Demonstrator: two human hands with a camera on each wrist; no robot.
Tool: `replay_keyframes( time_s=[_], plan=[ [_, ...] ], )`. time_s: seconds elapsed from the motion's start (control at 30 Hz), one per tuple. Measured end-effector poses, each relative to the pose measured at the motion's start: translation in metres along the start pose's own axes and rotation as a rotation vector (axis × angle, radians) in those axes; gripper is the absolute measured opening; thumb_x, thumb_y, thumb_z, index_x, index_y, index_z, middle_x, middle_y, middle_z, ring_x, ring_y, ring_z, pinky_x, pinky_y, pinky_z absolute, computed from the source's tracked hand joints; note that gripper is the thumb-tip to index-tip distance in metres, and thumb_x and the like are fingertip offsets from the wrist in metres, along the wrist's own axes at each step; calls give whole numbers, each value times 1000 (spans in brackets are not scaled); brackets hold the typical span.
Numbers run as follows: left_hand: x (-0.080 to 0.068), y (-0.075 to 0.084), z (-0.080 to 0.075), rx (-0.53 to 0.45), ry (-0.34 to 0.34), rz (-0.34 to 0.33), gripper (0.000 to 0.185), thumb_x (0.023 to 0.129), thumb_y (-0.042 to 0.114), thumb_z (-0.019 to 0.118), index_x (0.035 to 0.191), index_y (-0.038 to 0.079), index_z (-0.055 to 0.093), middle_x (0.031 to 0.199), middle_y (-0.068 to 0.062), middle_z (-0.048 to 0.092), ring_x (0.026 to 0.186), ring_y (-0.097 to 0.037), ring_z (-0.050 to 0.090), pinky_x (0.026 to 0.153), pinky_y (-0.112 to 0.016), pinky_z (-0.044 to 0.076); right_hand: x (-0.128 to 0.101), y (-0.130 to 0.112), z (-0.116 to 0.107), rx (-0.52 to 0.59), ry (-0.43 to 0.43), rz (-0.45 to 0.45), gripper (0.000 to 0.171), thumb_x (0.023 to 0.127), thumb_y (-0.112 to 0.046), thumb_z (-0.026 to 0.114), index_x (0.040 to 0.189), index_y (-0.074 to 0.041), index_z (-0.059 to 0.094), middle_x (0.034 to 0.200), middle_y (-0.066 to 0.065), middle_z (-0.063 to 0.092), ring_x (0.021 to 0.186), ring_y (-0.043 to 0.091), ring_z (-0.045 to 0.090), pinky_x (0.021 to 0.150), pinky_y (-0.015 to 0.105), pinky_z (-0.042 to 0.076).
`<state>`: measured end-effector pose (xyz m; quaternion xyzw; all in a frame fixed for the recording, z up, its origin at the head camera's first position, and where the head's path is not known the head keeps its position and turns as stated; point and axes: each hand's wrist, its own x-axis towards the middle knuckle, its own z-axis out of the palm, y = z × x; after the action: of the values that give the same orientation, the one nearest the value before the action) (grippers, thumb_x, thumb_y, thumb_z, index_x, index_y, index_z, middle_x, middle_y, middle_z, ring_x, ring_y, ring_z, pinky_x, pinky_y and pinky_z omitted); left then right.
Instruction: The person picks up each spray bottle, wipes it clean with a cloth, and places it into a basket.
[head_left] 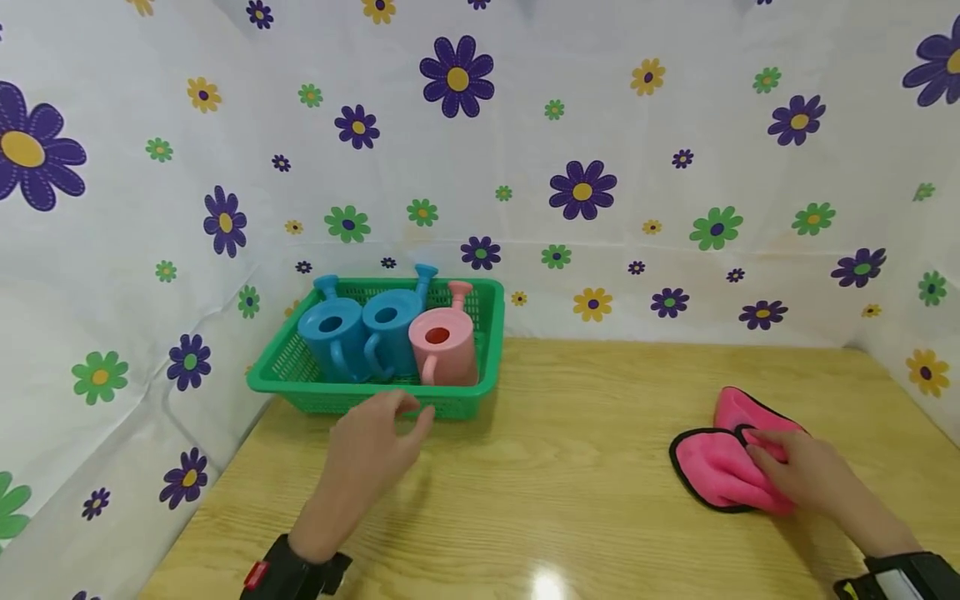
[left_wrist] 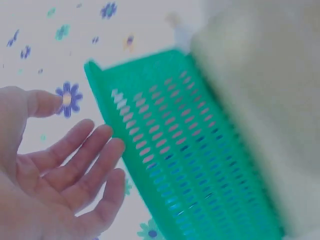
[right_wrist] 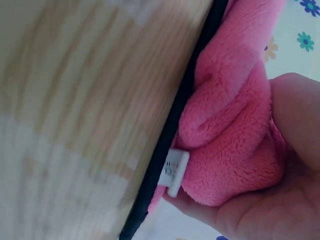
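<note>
My right hand [head_left: 813, 475] pinches a pink plush cloth [head_left: 720, 467] with black edging, bunched up at the right of the table. In the right wrist view, thumb and fingers close around the pink folds, and a small white label [right_wrist: 174, 171] sticks out beside the black border. Just in front of the green basket [head_left: 491, 342] is my left hand [head_left: 367, 450], holding nothing, its fingers loosely bent. The left wrist view has those fingertips right at the rim of the basket, near its slotted wall.
Two blue toy watering cans [head_left: 330, 329] and a pink watering can [head_left: 457, 354] stand in the basket at the back left of the wooden table [head_left: 570, 433]. A white flower-printed sheet [head_left: 517, 150] rises behind the table and along both sides.
</note>
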<state>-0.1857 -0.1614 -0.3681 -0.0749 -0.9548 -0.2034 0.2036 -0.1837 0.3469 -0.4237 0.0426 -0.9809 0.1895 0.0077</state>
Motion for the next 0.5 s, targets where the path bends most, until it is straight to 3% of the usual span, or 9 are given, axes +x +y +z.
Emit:
replay_keyframes(
  time_s=[0.07,0.13,0.17,0.23,0.33,0.5],
  plan=[
    [-18,-1,-4,18,-60,15,31,92,37,73,107,10,75,107,-7,78,94,-26,74,78,-45,61,3,-3,0,-14,13,-25,46,100,-21,61,127,16,61,85,28,66,77,44,62,71,49,54],
    [-33,-2,-7,57,-125,22,38,91,40,74,116,12,74,117,-6,75,104,-28,72,86,-52,59,4,-6,1,-29,26,-54,46,99,-20,62,126,17,60,108,39,66,101,56,63,88,63,53],
    [-40,-3,-8,74,-150,18,43,90,43,75,121,13,72,122,-6,73,109,-29,70,88,-55,58,3,-7,1,-43,30,-70,47,99,-20,63,127,17,59,123,41,61,115,60,57,93,68,49],
    [-53,-7,-10,125,-194,18,55,88,49,74,131,15,67,132,-7,68,119,-31,66,92,-62,54,1,-9,2,-52,32,-88,49,98,-20,64,130,17,57,127,44,57,119,63,53,96,71,45],
    [-66,-14,-13,193,-206,22,69,86,56,74,140,17,59,142,-10,61,128,-34,59,91,-69,50,-8,-12,2,-44,71,-125,53,97,-21,67,134,15,54,131,48,49,119,66,49,96,74,43],
    [-72,-20,-13,242,-191,54,77,84,61,73,145,18,55,146,-15,56,133,-40,54,92,-73,47,-31,-17,0,-11,123,-100,65,98,-29,68,144,10,45,144,50,32,125,71,35,96,82,35]
  ],
)
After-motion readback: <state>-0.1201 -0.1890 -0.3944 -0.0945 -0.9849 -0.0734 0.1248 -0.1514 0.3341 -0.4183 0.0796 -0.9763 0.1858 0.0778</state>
